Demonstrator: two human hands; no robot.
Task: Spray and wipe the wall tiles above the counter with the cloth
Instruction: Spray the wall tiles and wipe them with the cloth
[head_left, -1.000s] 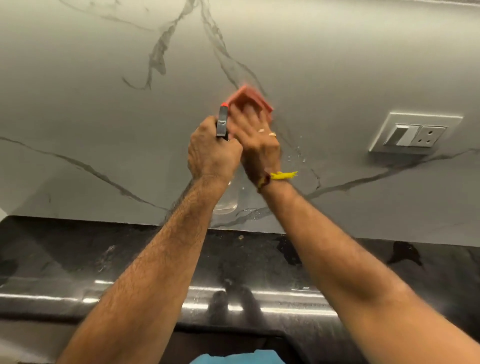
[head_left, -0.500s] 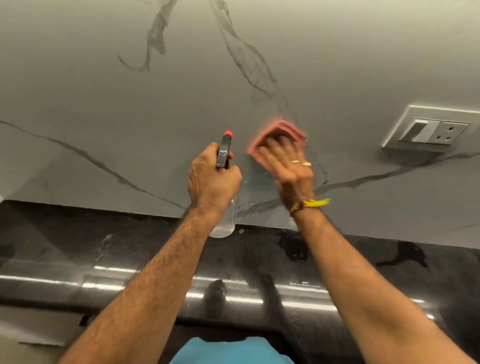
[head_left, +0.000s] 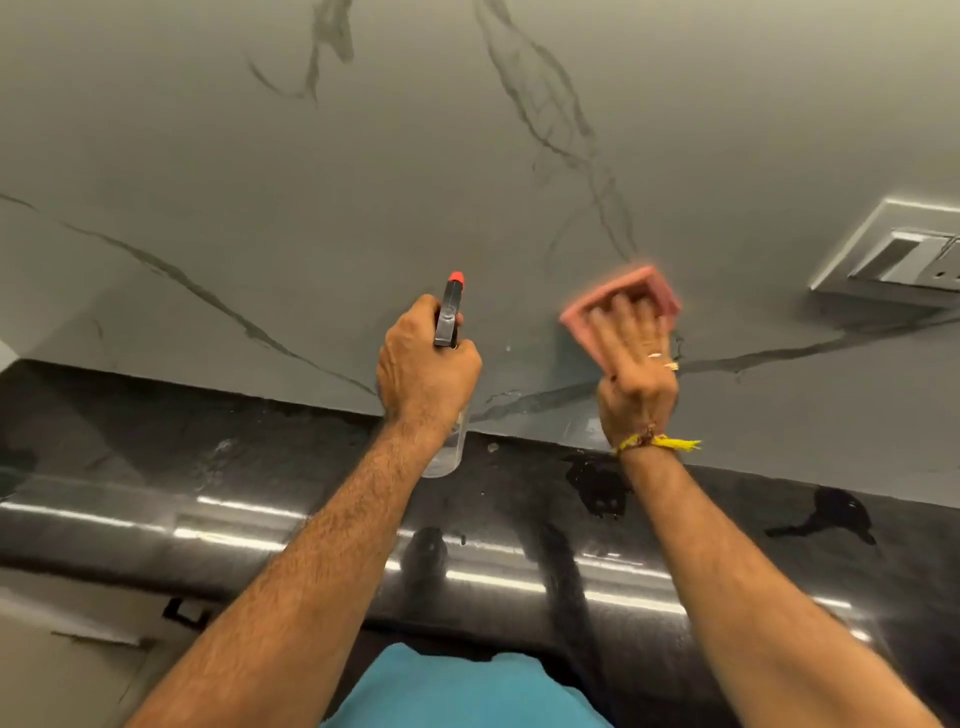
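The right hand (head_left: 636, 374) presses its straight, spread fingers (head_left: 621, 317) on the folded pink cloth (head_left: 657, 288) against the grey veined wall tiles (head_left: 260, 208); the left hand (head_left: 423, 371) grips the clear spray bottle (head_left: 448, 317) above the black glossy worktop (head_left: 208, 467)

Wall tiles (head_left: 260, 182): broad bare run left of and above both hands; right side obstructed by raised switch plate (head_left: 898, 254) near cloth (head_left: 623, 301); bottle (head_left: 447, 441) in left hand (head_left: 423, 369) hangs over worktop (head_left: 208, 467), wet patches at right.
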